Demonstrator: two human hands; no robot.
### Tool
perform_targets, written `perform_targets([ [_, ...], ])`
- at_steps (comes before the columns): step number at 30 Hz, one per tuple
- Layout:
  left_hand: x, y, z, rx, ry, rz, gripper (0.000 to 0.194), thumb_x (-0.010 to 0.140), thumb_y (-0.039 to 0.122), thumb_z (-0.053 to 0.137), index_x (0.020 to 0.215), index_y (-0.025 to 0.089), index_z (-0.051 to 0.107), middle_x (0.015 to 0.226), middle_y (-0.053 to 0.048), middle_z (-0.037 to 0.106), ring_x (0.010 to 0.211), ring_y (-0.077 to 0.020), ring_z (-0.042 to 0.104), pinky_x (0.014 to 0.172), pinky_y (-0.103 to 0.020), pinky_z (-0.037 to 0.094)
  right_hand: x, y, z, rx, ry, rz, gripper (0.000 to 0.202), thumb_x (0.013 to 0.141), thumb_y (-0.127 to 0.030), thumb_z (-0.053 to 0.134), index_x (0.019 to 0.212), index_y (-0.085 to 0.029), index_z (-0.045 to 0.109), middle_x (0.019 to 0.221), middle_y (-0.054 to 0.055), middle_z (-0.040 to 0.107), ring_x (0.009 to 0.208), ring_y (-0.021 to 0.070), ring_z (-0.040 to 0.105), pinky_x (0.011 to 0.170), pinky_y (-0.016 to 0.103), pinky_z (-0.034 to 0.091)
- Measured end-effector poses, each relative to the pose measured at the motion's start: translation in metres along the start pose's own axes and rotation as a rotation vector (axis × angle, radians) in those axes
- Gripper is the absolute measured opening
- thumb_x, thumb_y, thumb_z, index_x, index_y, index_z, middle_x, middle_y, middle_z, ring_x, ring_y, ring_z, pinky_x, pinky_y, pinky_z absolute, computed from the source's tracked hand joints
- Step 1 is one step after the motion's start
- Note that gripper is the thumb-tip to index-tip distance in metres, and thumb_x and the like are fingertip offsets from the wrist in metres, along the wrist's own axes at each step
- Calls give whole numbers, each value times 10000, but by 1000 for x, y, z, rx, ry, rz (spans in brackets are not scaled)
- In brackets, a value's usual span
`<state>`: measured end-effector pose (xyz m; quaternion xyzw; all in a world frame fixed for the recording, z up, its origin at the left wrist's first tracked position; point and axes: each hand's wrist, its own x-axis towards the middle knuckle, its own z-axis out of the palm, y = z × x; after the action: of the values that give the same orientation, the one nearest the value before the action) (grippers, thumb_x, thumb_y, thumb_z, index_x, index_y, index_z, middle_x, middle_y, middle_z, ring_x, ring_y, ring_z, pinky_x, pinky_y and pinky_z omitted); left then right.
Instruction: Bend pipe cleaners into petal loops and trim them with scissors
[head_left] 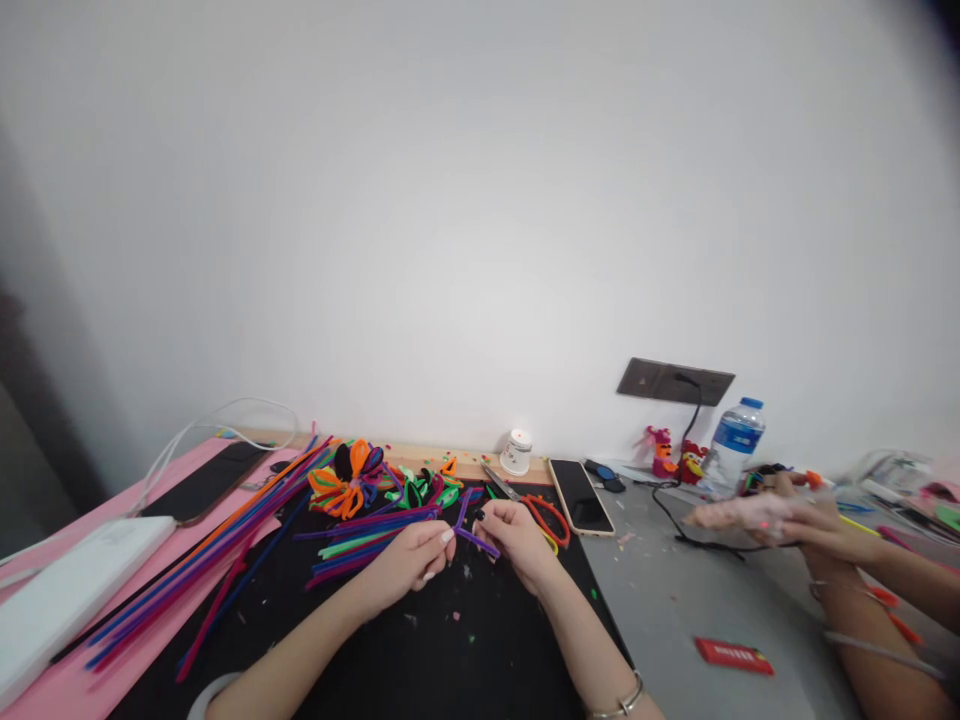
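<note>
Working with a purple fuzzy stick [480, 543] here, held low in the centre of the frame over a black mat [465, 650]. It's crossed or bent, hard to say which, and it's pinched from both sides: the grip of the left hand [420, 555] is closed on one side of it, and the grip of the right hand [519, 540] is closed on the other.

Space is pretty tight tbh. Right behind the left hand, the way is blocked by a bundle of short fuzzy sticks [360, 545], with an orange looped flower [349, 480] and some green loops [420, 490] heaped behind it. Just beyond the right hand, scissors [546, 515] with orange handles are laid, partly hidden, with a paper cup [516, 453] near the tips and a light-edged phone [583, 497] to their right.

Over at lower left, long fuzzy sticks [187, 560] are spread across pink sheets [180, 620], along with a dark phone [206, 483] and a white box-like thing [75, 610]. On the grey bench [652, 610] at right, a bottle [735, 445] is stood by two small red figures [675, 460], a red packet [733, 655] is left lower down, and something pale and blurred is held by another person's hands [817, 530].
</note>
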<state>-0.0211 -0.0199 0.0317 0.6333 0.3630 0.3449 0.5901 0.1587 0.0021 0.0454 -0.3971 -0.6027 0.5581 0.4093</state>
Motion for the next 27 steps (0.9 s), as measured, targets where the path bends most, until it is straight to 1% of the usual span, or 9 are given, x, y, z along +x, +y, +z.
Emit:
perform_targets([
  [2, 1, -2, 0, -97, -29, -31, 351, 813, 510, 393, 673, 193, 446, 437, 109, 293, 365, -56, 151, 370, -196, 135, 1, -2, 0, 8, 42, -74, 133, 696, -293, 600, 732, -168, 574, 610, -14, 586, 428, 62, 430, 432, 190, 368],
  [5, 0, -4, 2, -216, -60, -60, 341, 793, 515, 438, 694, 190, 452, 444, 111, 293, 372, -48, 131, 365, -188, 129, 0, -4, 3, -3, 51, -145, 202, 651, -196, 626, 851, -191, 604, 734, 3, 628, 548, 94, 528, 517, 208, 432],
  [7, -1, -4, 2, -277, -79, -75, 326, 785, 502, 467, 700, 187, 454, 446, 110, 295, 380, -46, 130, 367, -187, 123, -1, -7, 5, -22, 23, -166, 227, 630, -175, 642, 855, -197, 627, 820, 19, 643, 668, 129, 588, 600, 236, 471],
  [9, -2, -4, 1, -327, -90, -86, 318, 782, 493, 482, 700, 187, 450, 444, 112, 287, 385, -45, 122, 370, -187, 110, -3, -9, 8, -50, -10, -175, 199, 619, -168, 660, 816, -194, 651, 858, 25, 650, 762, 156, 612, 692, 266, 482],
  [12, -3, -3, -1, -376, -100, -96, 300, 785, 473, 497, 710, 188, 446, 446, 114, 279, 391, -44, 113, 375, -189, 93, -5, -11, 9, -108, -33, -186, 156, 627, -157, 665, 778, -195, 674, 840, 22, 658, 793, 164, 616, 748, 280, 469],
  [15, -4, -1, -1, -399, -121, -112, 287, 791, 451, 507, 710, 182, 450, 445, 111, 290, 391, -43, 122, 377, -193, 85, -5, -10, 9, -168, -27, -196, 134, 641, -145, 648, 760, -197, 679, 816, 17, 660, 778, 160, 603, 731, 267, 457],
  [18, -5, -1, -1, -404, -144, -128, 291, 788, 446, 516, 698, 176, 453, 440, 107, 306, 386, -38, 131, 379, -197, 86, -5, -6, 9, -224, -22, -194, 102, 668, -154, 613, 739, -195, 672, 740, 3, 646, 679, 142, 580, 657, 250, 450],
  [23, -6, -1, 0, -387, -167, -145, 306, 770, 460, 534, 692, 176, 454, 440, 109, 304, 386, -37, 131, 380, -199, 86, -5, -1, 8, -300, -20, -206, 49, 685, -211, 622, 704, -185, 659, 694, -7, 617, 653, 135, 539, 640, 242, 419],
  [27, -6, -1, -1, -355, -172, -143, 326, 762, 483, 529, 686, 175, 455, 439, 110, 304, 384, -37, 138, 379, -198, 95, -4, 2, 8, -326, -32, -208, 77, 696, -245, 628, 678, -171, 642, 637, -21, 574, 587, 115, 491, 577, 228, 387],
])
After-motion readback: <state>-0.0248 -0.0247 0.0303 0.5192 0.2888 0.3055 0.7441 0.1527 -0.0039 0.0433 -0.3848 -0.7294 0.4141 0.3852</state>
